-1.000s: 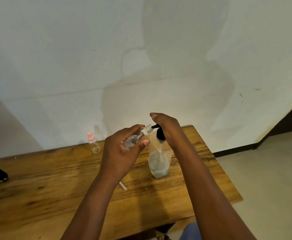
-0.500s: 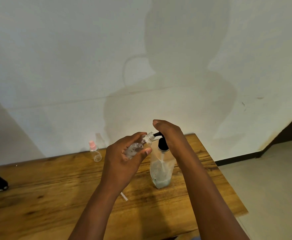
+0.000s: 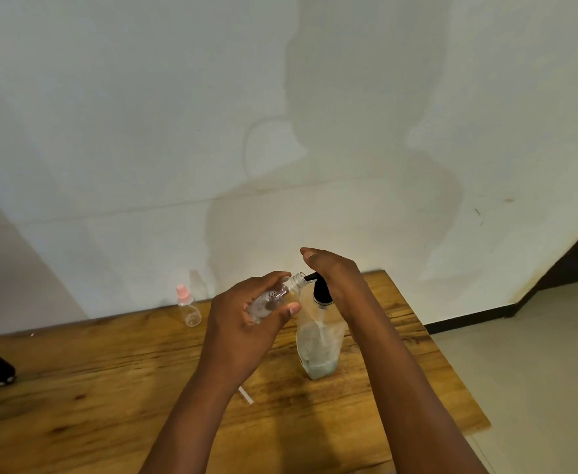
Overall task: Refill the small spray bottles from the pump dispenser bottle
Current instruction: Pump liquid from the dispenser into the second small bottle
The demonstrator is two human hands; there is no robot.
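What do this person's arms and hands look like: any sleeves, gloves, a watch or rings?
Both forearms are bare as far up as the picture shows; no sleeve or cuff comes into view. The left hand and the right hand wear no gloves. No watch, bracelet or ring shows on either wrist or on the fingers in view. No markings or bandages are visible.

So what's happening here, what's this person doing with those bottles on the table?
A person is refilling a small clear spray bottle from a pump dispenser bottle standing on a wooden table. The left hand holds the uncapped small bottle tilted, its mouth at the black pump spout, while the right hand rests on the pump head. Another small bottle with a pink cap stands by the wall.
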